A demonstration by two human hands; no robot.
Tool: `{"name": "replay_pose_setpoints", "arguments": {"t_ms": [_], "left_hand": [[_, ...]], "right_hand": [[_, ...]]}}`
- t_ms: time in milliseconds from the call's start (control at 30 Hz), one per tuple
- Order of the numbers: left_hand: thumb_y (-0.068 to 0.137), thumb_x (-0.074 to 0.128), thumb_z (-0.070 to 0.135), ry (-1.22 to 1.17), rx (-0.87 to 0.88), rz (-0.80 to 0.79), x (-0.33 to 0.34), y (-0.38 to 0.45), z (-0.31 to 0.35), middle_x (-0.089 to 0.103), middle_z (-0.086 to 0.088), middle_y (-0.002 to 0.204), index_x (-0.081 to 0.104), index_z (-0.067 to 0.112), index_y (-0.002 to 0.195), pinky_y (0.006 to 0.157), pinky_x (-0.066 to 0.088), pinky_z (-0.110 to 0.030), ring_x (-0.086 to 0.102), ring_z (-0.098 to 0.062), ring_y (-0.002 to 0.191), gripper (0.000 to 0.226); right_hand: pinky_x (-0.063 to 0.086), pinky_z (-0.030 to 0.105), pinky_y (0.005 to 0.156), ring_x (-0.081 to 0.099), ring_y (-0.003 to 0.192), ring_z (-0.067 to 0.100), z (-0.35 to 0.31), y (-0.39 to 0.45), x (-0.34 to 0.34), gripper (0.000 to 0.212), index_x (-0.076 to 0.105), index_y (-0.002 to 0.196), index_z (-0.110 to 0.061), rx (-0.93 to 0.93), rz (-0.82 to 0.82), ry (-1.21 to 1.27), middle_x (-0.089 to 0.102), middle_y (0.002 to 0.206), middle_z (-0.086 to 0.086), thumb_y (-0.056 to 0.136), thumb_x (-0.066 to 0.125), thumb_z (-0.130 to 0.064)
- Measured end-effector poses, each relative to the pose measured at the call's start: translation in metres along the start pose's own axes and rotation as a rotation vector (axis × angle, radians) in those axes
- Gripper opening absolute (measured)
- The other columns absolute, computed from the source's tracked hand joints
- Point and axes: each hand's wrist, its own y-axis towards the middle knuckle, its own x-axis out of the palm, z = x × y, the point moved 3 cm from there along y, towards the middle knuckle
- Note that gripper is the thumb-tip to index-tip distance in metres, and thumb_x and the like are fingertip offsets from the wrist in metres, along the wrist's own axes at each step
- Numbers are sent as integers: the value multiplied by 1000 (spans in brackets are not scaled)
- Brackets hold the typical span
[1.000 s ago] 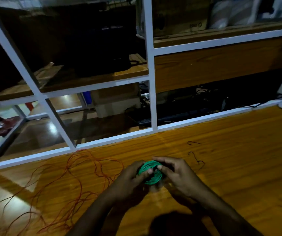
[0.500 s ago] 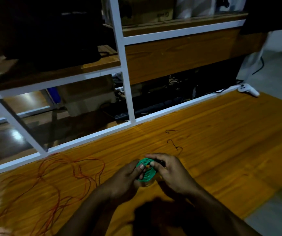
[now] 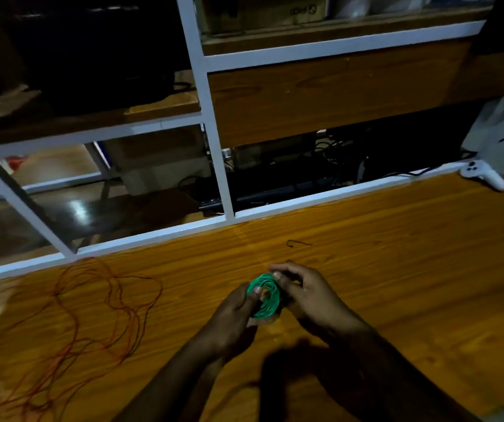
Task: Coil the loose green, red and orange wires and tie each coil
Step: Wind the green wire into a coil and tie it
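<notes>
While both hands work above the wooden table (image 3: 397, 269):
Green coil (image 3: 265, 295): one, held between the hands.
Left hand (image 3: 235, 315): thumb pinching the coil's left rim.
Right hand (image 3: 308, 295): fingertips pinching its upper right edge.
Loose red and orange wires (image 3: 92, 312): one tangle, lying at left.
Short dark wire piece (image 3: 298, 243): one, beyond the hands.
White controller (image 3: 483, 175): one, at the far right corner.

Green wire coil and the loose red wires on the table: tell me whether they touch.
Apart. The head view shows the green wire coil held between both hands, with bare wooden table separating it from the loose red wires to its left.
</notes>
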Motion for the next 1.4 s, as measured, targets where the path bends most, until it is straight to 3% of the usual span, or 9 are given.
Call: {"name": "replay_pose_setpoints", "arguments": {"t_ms": [167, 233, 300, 433, 633, 867, 1067, 1200, 1400], "left_hand": [[106, 41, 38, 35, -55, 108, 21, 6, -1, 66, 11, 112, 57, 22, 121, 87, 49, -13, 63, -3, 108, 27], [104, 42, 51, 64, -71, 133, 26, 7, -5, 66, 6, 121, 57, 29, 125, 98, 52, -31, 63, -9, 115, 35], [101, 41, 58, 89, -76, 179, 29, 5, -12, 63, 5, 129, 54, 33, 130, 104, 49, -42, 60, -9, 120, 41], [93, 42, 66, 97, -103, 272, 35, -1, -14, 61, 3, 132, 52, 25, 136, 109, 45, -44, 57, -9, 124, 60], [87, 45, 67, 66, -97, 353, 35, -6, -16, 61, -2, 128, 54, 24, 129, 106, 46, -47, 59, -11, 120, 61], [99, 45, 53, -7, -71, 434, 24, -7, -18, 60, -1, 129, 52, 22, 132, 93, 53, -24, 62, 0, 111, 46], [96, 41, 46, -14, -19, 542, 10, -5, -14, 62, -5, 120, 57, 31, 115, 96, 52, -31, 62, -15, 114, 29], [96, 39, 46, -11, 16, 549, -1, -9, -9, 60, -3, 116, 56, 29, 111, 87, 53, -20, 61, -11, 108, 28], [99, 39, 48, 69, 73, 581, -31, -19, -12, 61, -8, 109, 58, 18, 110, 85, 53, -33, 61, -18, 103, 37]], "right_hand": [[51, 25, 83, 62, 97, 7, 28, 23, -57, 22, 70, 115, -22, -47, 335, -721, 69, 114, -2, 93, 67, -21], [47, 27, 90, 57, 110, 16, 39, 29, -66, 29, 67, 122, -19, -43, 321, -898, 63, 122, 1, 93, 67, -20], [45, 30, 95, 53, 118, 20, 46, 34, -69, 30, 66, 124, -20, -50, 273, -976, 62, 124, 1, 93, 67, -23], [43, 29, 89, 53, 111, 19, 46, 39, -68, 14, 72, 104, -21, -84, 231, -1012, 61, 111, 0, 92, 67, -20], [38, 24, 77, 54, 102, 17, 45, 36, -71, 11, 66, 94, -18, -110, 227, -1052, 59, 103, 0, 94, 61, -9], [54, 31, 70, 62, 84, 11, 6, 21, -58, 8, 63, 94, -22, -180, 289, -689, 65, 91, -6, 96, 60, -15], [54, 25, 66, 68, 80, 6, -33, -8, -27, 23, 72, 110, -27, -149, 261, -112, 74, 92, -7, 92, 68, -14], [52, 20, 60, 70, 75, 8, -42, -20, -2, 25, 72, 111, -29, -94, 228, 43, 77, 89, -3, 92, 68, -13], [56, 22, 57, 72, 68, 17, -48, -33, 38, 12, 71, 94, -13, -134, 229, 136, 77, 81, 7, 91, 67, -3]]}}
